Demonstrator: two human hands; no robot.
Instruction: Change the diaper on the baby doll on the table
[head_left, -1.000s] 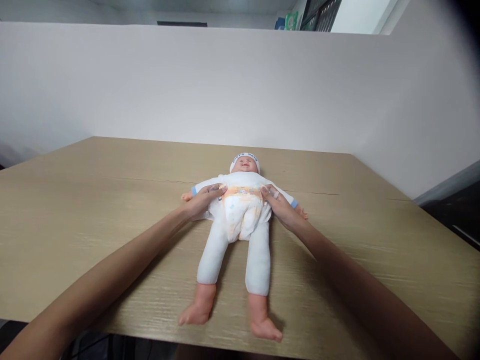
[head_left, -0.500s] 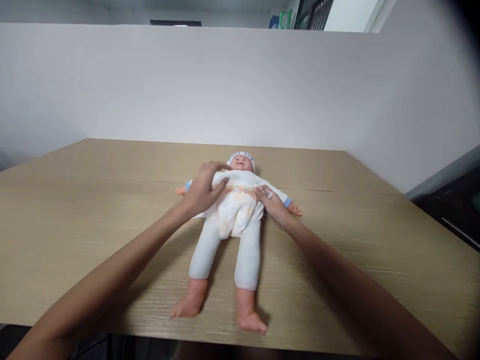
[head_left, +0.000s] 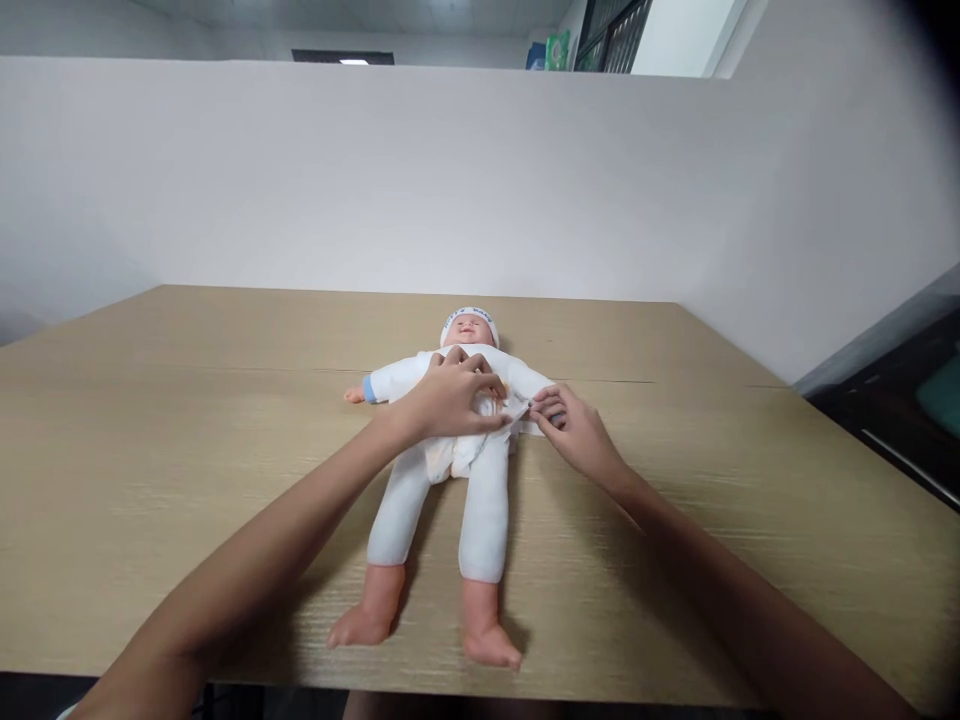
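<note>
A baby doll (head_left: pixel 484 515) in a white outfit and lettered white cap lies on its back, feet toward me. Around its hips is a white diaper (head_left: pixel 444 458) with faint orange print. My left hand (head_left: pixel 456 397) rests over the front of the diaper, fingers spread and curved, thumb apart. At the doll's side on the right, my right hand (head_left: pixel 576 428) pinches a side edge of the diaper between thumb and fingers and holds it stretched outward. The doll's hand on that side is hidden behind my right hand.
The doll lies on a wide light-wood table (head_left: pixel 225 440). A pale partition wall (head_left: pixel 420 180) rises behind the table. Something dark with a metallic edge (head_left: pixel 892 400) stands beyond the table's right edge.
My left hand has moved right, from the doll's chest side onto the diaper front. My right hand has shifted outward, pulling the diaper's side edge. The view has shifted slightly.
</note>
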